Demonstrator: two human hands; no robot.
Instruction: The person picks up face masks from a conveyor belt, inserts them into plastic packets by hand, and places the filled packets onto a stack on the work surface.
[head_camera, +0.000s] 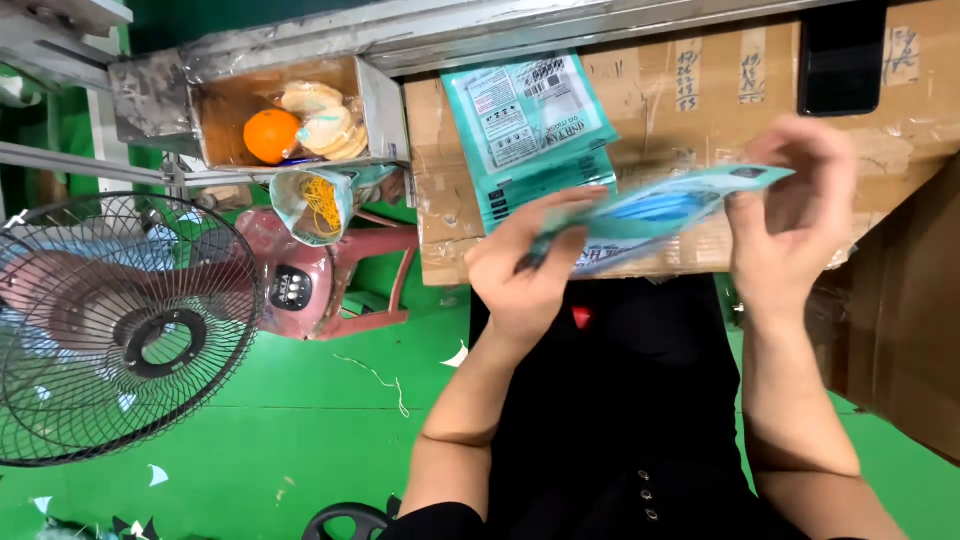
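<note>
Both my hands hold one flat teal pouch (650, 212) over my lap, in front of a cardboard-covered work surface (700, 90). My left hand (525, 265) pinches the pouch's left end between thumb and fingers. My right hand (790, 200) grips its right end, fingers curled over the top edge. The pouch is blurred and tilted, right end higher. A small stack of similar teal pouches (530, 125) lies flat on the cardboard just beyond my left hand.
A cardboard box (225, 110) at the left holds an orange (271, 136) and pale round items. Below it hangs a paper cup of rubber bands (315, 205). A standing fan (110, 325) fills the left side over a green floor. A dark phone-like slab (840, 55) lies top right.
</note>
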